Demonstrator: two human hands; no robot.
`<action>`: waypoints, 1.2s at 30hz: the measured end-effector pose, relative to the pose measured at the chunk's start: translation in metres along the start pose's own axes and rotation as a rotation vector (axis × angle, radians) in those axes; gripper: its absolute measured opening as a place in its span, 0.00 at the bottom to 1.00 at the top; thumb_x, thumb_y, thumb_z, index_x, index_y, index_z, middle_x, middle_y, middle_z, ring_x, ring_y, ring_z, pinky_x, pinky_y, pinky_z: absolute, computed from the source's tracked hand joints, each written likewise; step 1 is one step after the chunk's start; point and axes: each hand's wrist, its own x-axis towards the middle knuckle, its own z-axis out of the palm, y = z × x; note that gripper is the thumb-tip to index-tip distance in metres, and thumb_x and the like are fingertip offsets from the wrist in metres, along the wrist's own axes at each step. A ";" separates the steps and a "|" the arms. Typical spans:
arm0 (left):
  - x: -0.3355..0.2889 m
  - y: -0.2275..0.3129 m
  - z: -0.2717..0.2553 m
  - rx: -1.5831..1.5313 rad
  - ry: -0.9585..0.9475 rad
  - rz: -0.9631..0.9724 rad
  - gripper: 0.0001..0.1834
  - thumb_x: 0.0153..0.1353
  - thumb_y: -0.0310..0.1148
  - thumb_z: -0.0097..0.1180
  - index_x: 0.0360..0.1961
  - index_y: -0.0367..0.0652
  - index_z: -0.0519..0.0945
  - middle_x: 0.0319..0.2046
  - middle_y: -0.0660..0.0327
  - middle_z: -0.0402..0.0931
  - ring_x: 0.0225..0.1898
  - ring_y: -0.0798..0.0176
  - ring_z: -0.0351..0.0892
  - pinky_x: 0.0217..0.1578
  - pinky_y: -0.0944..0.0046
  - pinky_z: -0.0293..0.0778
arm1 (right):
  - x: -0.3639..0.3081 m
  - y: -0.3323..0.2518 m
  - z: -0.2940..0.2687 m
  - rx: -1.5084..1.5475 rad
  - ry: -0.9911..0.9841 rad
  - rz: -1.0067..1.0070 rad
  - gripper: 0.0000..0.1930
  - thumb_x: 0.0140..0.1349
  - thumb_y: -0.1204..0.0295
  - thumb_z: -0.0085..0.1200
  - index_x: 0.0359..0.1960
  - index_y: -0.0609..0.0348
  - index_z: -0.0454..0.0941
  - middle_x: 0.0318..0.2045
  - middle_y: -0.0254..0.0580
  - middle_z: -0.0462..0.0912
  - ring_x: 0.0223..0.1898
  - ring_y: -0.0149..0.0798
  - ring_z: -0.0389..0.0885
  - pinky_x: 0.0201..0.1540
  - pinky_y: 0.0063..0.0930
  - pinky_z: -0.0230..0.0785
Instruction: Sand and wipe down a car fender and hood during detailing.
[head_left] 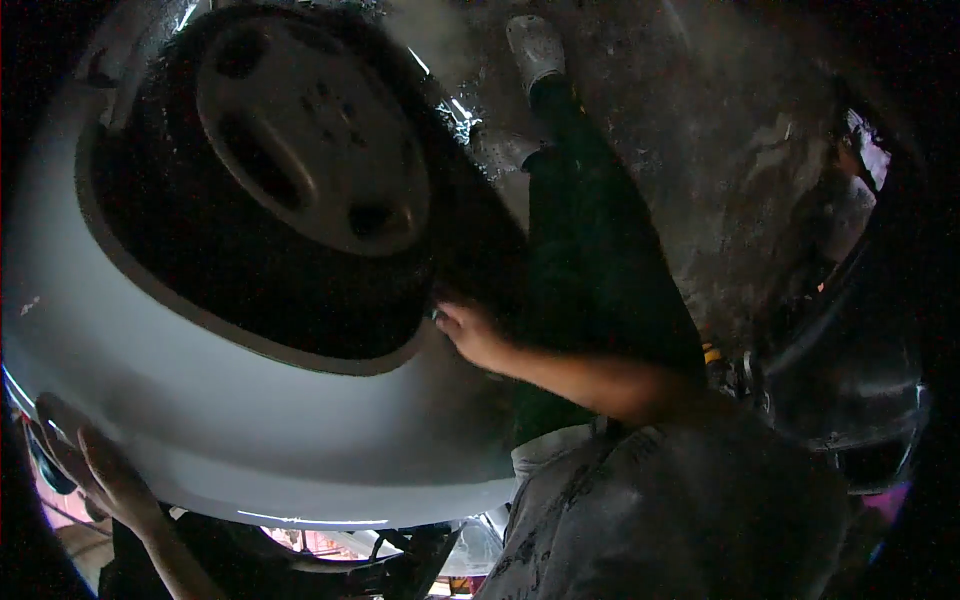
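Note:
A pale grey car fender (270,390) curves across the left, above a wheel with a dark tyre (300,300) and a dull rim (290,130). My right hand (470,330) is at the right end of the wheel arch lip (330,365), fingers curled closed. Something small and bright shows at its fingertips, too small to name. My left hand (105,480) lies on the fender's upper edge at the lower left, its fingers stretched out and holding nothing.
Wet-looking grey floor (720,150) spreads beyond the wheel. My legs (600,260) stand close beside the tyre. A dark, shiny rounded object (850,370) is at the right. Below the fender's edge, dark parts (390,560) show in an opening.

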 end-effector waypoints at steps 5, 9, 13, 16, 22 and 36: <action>0.004 -0.015 -0.018 0.025 -0.070 0.054 0.33 0.75 0.44 0.46 0.74 0.38 0.58 0.76 0.51 0.51 0.76 0.49 0.50 0.74 0.49 0.48 | 0.008 0.012 0.005 0.061 0.255 -0.188 0.16 0.70 0.69 0.52 0.55 0.62 0.79 0.53 0.56 0.82 0.55 0.56 0.80 0.58 0.41 0.71; -0.004 -0.028 -0.007 -0.019 -0.077 -0.117 0.29 0.74 0.46 0.40 0.71 0.45 0.64 0.72 0.49 0.58 0.75 0.45 0.51 0.72 0.42 0.54 | 0.034 0.046 0.015 0.043 0.145 -0.007 0.16 0.70 0.67 0.51 0.55 0.62 0.79 0.51 0.58 0.82 0.53 0.57 0.81 0.57 0.42 0.71; -0.019 -0.026 -0.011 0.044 -0.055 0.020 0.24 0.76 0.37 0.39 0.71 0.44 0.64 0.73 0.51 0.58 0.75 0.46 0.50 0.72 0.45 0.56 | -0.057 -0.074 -0.005 0.161 -0.004 -0.031 0.22 0.71 0.65 0.53 0.64 0.59 0.74 0.63 0.55 0.75 0.65 0.51 0.73 0.68 0.38 0.62; 0.000 -0.017 -0.007 -0.014 -0.039 0.140 0.25 0.76 0.35 0.41 0.71 0.39 0.64 0.73 0.51 0.58 0.76 0.50 0.51 0.74 0.50 0.50 | -0.066 -0.126 -0.016 0.120 0.082 -0.386 0.23 0.73 0.65 0.50 0.67 0.58 0.71 0.66 0.54 0.72 0.67 0.47 0.71 0.68 0.37 0.62; 0.005 -0.008 -0.010 0.057 0.043 0.054 0.27 0.76 0.41 0.41 0.71 0.39 0.65 0.73 0.51 0.59 0.76 0.49 0.49 0.75 0.47 0.44 | -0.037 -0.037 -0.009 0.243 -0.041 -0.014 0.22 0.73 0.67 0.51 0.66 0.58 0.72 0.69 0.52 0.69 0.70 0.46 0.67 0.71 0.35 0.57; 0.000 0.015 -0.025 0.093 -0.003 0.134 0.35 0.71 0.51 0.48 0.73 0.44 0.63 0.76 0.44 0.44 0.77 0.42 0.41 0.73 0.43 0.42 | -0.040 -0.172 -0.017 0.258 0.090 -0.914 0.33 0.63 0.80 0.59 0.71 0.56 0.65 0.70 0.55 0.65 0.69 0.56 0.65 0.70 0.44 0.59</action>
